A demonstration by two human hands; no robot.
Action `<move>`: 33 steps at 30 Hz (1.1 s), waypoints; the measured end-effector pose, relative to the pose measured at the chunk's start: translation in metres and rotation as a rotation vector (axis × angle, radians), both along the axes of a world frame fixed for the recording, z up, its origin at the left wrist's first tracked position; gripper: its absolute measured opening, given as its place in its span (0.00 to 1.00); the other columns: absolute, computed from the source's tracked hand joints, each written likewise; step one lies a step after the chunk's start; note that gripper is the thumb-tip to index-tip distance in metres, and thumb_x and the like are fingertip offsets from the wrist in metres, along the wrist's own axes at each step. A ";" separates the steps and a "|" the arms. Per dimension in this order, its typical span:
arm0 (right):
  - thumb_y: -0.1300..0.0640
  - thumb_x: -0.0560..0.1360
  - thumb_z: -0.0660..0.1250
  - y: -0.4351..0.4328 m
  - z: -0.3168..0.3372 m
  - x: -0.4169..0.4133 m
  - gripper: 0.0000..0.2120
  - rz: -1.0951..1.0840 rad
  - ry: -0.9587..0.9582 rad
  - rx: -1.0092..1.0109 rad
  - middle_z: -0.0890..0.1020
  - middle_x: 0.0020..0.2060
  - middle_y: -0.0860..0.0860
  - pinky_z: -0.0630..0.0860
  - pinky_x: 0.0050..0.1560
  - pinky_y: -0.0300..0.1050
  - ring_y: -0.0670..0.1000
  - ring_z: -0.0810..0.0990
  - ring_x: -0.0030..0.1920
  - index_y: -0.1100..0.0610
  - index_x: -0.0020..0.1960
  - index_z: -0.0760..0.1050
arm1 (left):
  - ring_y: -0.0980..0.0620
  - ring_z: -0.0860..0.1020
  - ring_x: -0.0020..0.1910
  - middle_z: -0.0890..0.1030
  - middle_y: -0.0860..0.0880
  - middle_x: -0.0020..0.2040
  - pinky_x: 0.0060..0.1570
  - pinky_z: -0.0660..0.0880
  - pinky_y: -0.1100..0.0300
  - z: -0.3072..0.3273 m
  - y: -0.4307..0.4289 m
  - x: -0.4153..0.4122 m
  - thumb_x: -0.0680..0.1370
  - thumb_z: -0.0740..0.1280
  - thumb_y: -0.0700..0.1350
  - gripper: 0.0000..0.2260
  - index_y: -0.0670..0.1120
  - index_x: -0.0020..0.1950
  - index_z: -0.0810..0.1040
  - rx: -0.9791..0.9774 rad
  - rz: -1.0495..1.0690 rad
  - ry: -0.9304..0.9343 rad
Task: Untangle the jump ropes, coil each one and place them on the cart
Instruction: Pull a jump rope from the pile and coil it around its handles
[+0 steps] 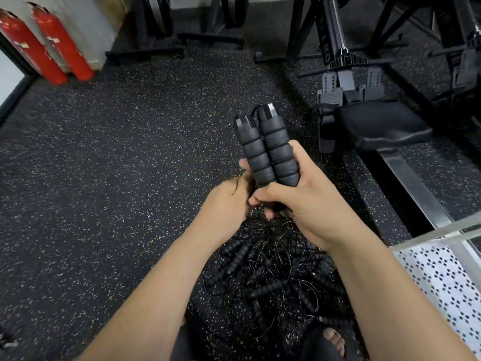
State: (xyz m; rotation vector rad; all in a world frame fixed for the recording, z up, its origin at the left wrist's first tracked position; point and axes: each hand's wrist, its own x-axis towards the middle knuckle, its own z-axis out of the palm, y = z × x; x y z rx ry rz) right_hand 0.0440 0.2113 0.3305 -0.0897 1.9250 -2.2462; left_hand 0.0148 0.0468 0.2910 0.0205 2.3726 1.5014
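Two black foam jump rope handles [268, 149] stand upright side by side in front of me, held together. My right hand [304, 204] grips their lower ends, thumb across the front. My left hand [226, 204] curls against the left side of the handles at their base, and a thin strand of rope crosses it. Below my hands, a tangled pile of jump ropes [273, 277] with several black handles and thin wire cords lies on the floor. The cart's perforated metal shelf [442, 280] shows at the lower right.
Black speckled rubber floor [117, 165] spreads to the left. Two red fire extinguishers [46, 48] lean at the wall, far left. A rowing machine seat and rail [377, 126] sit on the right, with gym racks behind. My sandalled foot [333, 340] is at the bottom.
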 end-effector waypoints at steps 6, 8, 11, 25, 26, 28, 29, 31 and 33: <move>0.77 0.76 0.69 0.000 -0.004 -0.005 0.23 -0.133 -0.021 -0.039 0.86 0.57 0.61 0.75 0.34 0.46 0.54 0.82 0.42 0.60 0.66 0.69 | 0.54 0.66 0.27 0.71 0.58 0.29 0.34 0.63 0.52 0.006 -0.006 0.000 0.83 0.56 0.68 0.27 0.48 0.42 0.78 0.028 -0.071 -0.042; 0.75 0.75 0.71 0.011 -0.007 -0.011 0.25 -0.200 -0.013 0.054 0.86 0.56 0.58 0.77 0.35 0.47 0.54 0.83 0.43 0.55 0.65 0.69 | 0.54 0.65 0.27 0.69 0.56 0.29 0.37 0.64 0.54 0.015 -0.011 0.003 0.87 0.58 0.64 0.26 0.45 0.45 0.80 -0.016 -0.147 -0.017; 0.71 0.73 0.74 0.027 -0.015 -0.015 0.31 -0.211 -0.001 0.286 0.86 0.54 0.55 0.79 0.37 0.51 0.55 0.81 0.40 0.47 0.67 0.68 | 0.52 0.63 0.29 0.67 0.52 0.30 0.40 0.64 0.54 0.026 -0.023 0.002 0.85 0.64 0.61 0.21 0.47 0.42 0.81 -0.035 -0.211 0.003; 0.69 0.71 0.75 0.015 -0.011 0.002 0.22 0.704 -0.168 0.923 0.82 0.39 0.47 0.76 0.33 0.45 0.47 0.81 0.33 0.45 0.52 0.73 | 0.61 0.72 0.31 0.80 0.56 0.33 0.38 0.69 0.66 0.028 -0.045 -0.006 0.77 0.79 0.50 0.10 0.45 0.43 0.84 0.111 -0.155 0.160; 0.71 0.72 0.74 0.015 -0.003 0.005 0.23 0.751 -0.190 0.811 0.83 0.39 0.45 0.77 0.33 0.43 0.44 0.81 0.33 0.44 0.51 0.74 | 0.60 0.70 0.30 0.78 0.55 0.32 0.35 0.68 0.67 0.026 -0.047 -0.007 0.76 0.79 0.51 0.11 0.44 0.42 0.84 0.123 -0.163 0.147; 0.75 0.73 0.73 0.015 0.011 0.011 0.23 0.798 -0.177 0.600 0.86 0.43 0.45 0.77 0.35 0.42 0.42 0.82 0.37 0.49 0.55 0.77 | 0.59 0.66 0.27 0.74 0.55 0.29 0.28 0.65 0.68 0.026 -0.050 -0.009 0.76 0.78 0.50 0.12 0.43 0.41 0.82 0.202 -0.188 0.031; 0.76 0.74 0.73 0.016 0.017 0.014 0.23 0.783 -0.158 0.498 0.87 0.48 0.49 0.77 0.35 0.43 0.45 0.83 0.41 0.53 0.60 0.78 | 0.58 0.67 0.27 0.74 0.55 0.29 0.29 0.66 0.67 0.025 -0.051 -0.010 0.77 0.78 0.48 0.12 0.44 0.40 0.81 0.266 -0.189 -0.055; 0.78 0.74 0.73 0.019 0.023 0.016 0.27 0.692 -0.135 0.328 0.87 0.54 0.58 0.76 0.35 0.44 0.51 0.82 0.44 0.59 0.68 0.76 | 0.55 0.74 0.31 0.78 0.52 0.31 0.34 0.74 0.62 0.026 -0.048 -0.011 0.80 0.72 0.42 0.10 0.46 0.39 0.79 0.382 -0.095 -0.195; 0.79 0.74 0.73 0.023 0.025 0.013 0.27 0.548 -0.108 0.247 0.87 0.54 0.60 0.76 0.33 0.45 0.51 0.82 0.42 0.62 0.69 0.75 | 0.53 0.78 0.35 0.81 0.50 0.33 0.37 0.79 0.59 0.024 -0.044 -0.010 0.84 0.65 0.35 0.13 0.44 0.41 0.79 0.291 -0.035 -0.093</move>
